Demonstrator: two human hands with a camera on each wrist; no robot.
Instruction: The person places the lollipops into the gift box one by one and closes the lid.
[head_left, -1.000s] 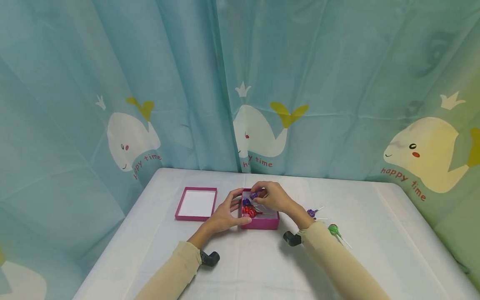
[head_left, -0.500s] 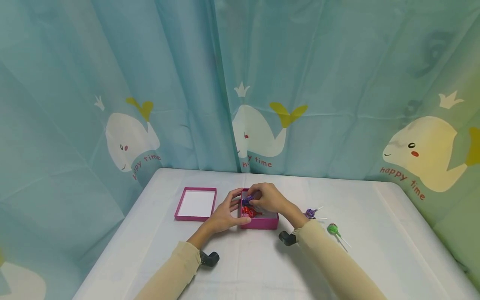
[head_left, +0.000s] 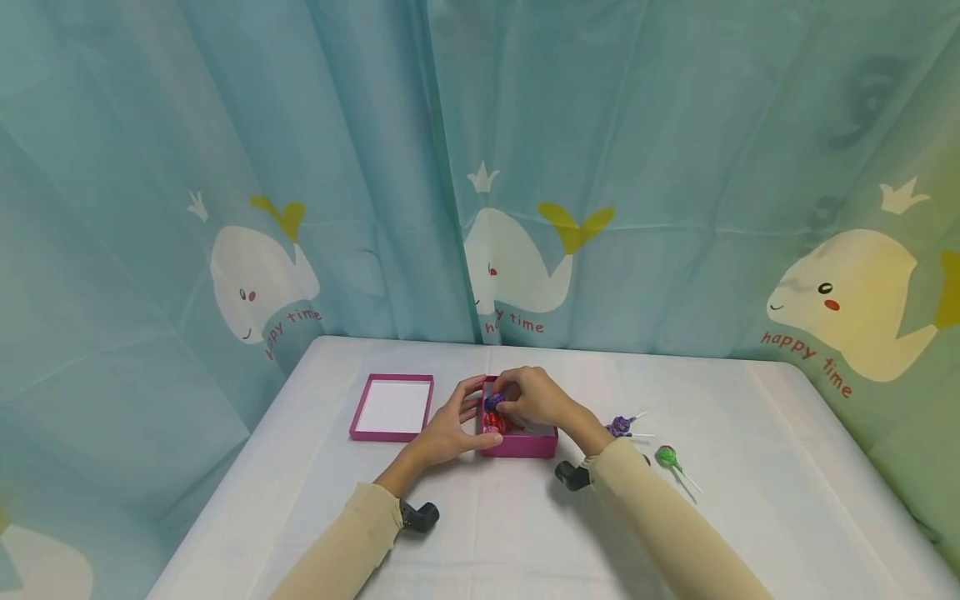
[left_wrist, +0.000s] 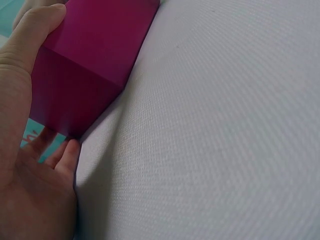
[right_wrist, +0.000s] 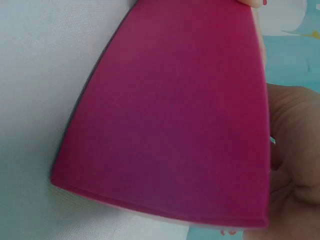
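A magenta box [head_left: 519, 447] stands open-topped on the white table, with red-wrapped lollipops [head_left: 493, 422] inside at its left. My left hand [head_left: 447, 429] holds the box at its left end, thumb along the front top edge and fingers at the side; the left wrist view shows that thumb on the box corner [left_wrist: 100, 45]. Reaching into the box from the right, my right hand [head_left: 538, 397] pinches a purple-wrapped lollipop [head_left: 496, 402] beside the red ones. Its stick is hidden by the hand. In the right wrist view, the box wall [right_wrist: 170, 125] hides the right fingertips.
The box's lid [head_left: 393, 408], white inside with a magenta rim, lies to the left. Right of the box lie purple lollipops [head_left: 620, 427] and a green lollipop [head_left: 666, 457]. A blue whale-print curtain [head_left: 390, 250] hangs behind the table.
My right hand has moved slightly left and down into the box with the purple lollipop, which is now next to the red ones. My left hand has stayed on the box.
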